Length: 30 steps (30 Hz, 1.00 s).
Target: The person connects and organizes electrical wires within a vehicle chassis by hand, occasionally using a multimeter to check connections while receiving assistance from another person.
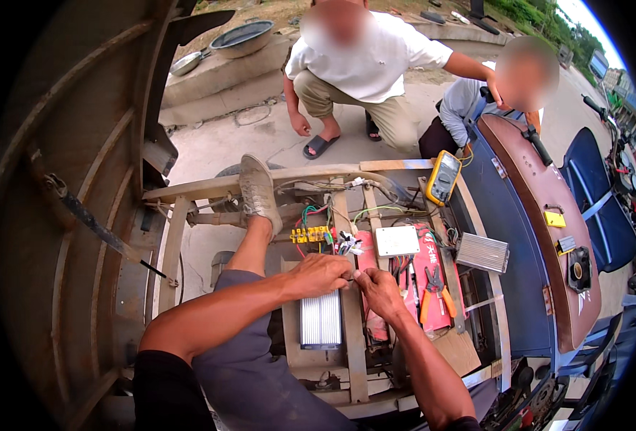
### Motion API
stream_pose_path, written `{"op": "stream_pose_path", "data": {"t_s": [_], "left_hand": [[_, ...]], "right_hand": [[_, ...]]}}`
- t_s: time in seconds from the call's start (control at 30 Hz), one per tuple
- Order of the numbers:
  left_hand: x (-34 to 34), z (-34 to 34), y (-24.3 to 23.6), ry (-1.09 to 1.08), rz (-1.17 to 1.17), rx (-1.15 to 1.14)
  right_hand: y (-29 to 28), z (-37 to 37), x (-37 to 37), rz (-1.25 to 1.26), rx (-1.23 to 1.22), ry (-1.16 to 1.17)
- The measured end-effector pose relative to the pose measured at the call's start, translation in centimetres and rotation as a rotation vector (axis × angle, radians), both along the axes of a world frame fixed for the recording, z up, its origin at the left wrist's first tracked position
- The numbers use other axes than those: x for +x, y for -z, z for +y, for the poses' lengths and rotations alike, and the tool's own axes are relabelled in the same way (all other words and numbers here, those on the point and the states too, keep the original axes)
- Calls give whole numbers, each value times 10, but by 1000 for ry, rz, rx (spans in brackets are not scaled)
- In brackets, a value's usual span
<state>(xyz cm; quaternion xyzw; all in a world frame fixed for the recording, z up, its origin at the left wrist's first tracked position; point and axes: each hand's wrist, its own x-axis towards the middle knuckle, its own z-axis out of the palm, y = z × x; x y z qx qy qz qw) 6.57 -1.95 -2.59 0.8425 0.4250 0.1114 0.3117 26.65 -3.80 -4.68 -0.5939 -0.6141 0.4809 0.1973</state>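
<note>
My left hand (321,275) and my right hand (374,287) meet above the open metal frame, fingers closed on a small item I cannot make out. Just beyond them are a bundle of wires with white connectors (348,243), a yellow terminal strip (311,235) and a white module (397,241) on pink-red packs (428,248). A finned silver box (320,323) lies below my left hand. Orange-handled pliers (436,291) lie right of my right hand. A yellow multimeter (442,178) rests at the back rail beside another finned box (482,253).
A raised metal body (74,215) is at left, my shoe (259,195) on the frame (174,251). Two people (361,65) (462,122) crouch beyond. A brown seat panel (569,302) carries small parts at right; a basin (241,47) sits on a ledge behind.
</note>
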Motion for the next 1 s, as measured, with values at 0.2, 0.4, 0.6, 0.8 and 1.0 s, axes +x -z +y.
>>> {"op": "stream_pose_path", "data": {"t_s": [0.2,0.4,0.6,0.8,1.0], "left_hand": [[-2,4,14,-41,-33,49],[-2,4,18,-164,-126,-105],[-5,2,17,-226,-194,-256],[-30,14,24,-127,-388,-285],[-66,40,17,-628,-492,-281]], "right_hand": [[2,-1,1,494,-81,217],[15,-8,-3,687,-55,236],[26,-12,-20,691,-96,288],[18,-9,-37,764,-48,338],[29,-4,-33,858,-17,372]]}}
